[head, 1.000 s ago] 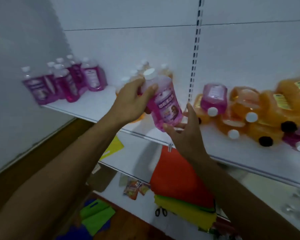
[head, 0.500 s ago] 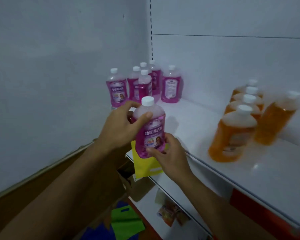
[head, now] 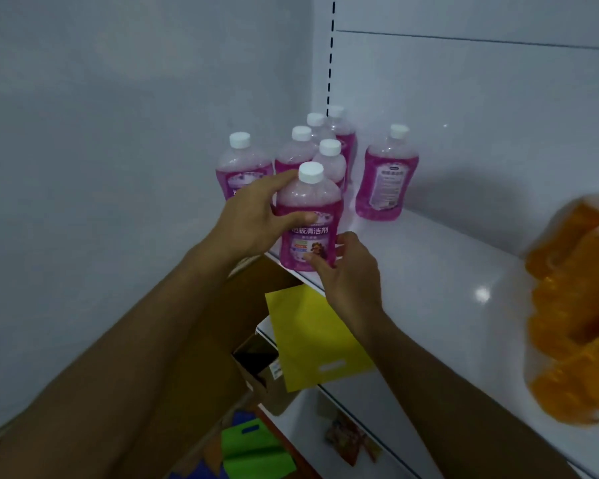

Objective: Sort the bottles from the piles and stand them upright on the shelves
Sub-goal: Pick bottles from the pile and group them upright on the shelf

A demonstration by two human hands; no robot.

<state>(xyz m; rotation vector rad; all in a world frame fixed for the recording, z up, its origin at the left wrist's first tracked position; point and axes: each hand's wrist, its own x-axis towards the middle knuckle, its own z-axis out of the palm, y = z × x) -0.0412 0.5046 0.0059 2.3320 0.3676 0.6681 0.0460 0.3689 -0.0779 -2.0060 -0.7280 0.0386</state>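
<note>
The pink bottle (head: 308,223) with the white cap stands upright at the front left corner of the top shelf (head: 429,271), held between both hands. The left hand (head: 253,216) wraps its upper body from the left, thumb across the label and fingers round the far side. The right hand (head: 346,271) holds the base from the right, thumb on the lower front of the label; its other fingers are hidden behind the bottle. Whether the base rests fully on the shelf cannot be told.

Just behind it stand more pink bottles (head: 301,146), all upright in a tight cluster in the corner, and one further pink bottle (head: 386,178) a little apart to the right with its back label facing out. At the right edge, blurred orange bottles (head: 574,312) sit on the same shelf. Below the shelf lip a yellow bag (head: 312,337) lies on the lower shelf (head: 367,409), beside a cardboard box (head: 260,375); a green bag (head: 253,447) lies lower still.
</note>
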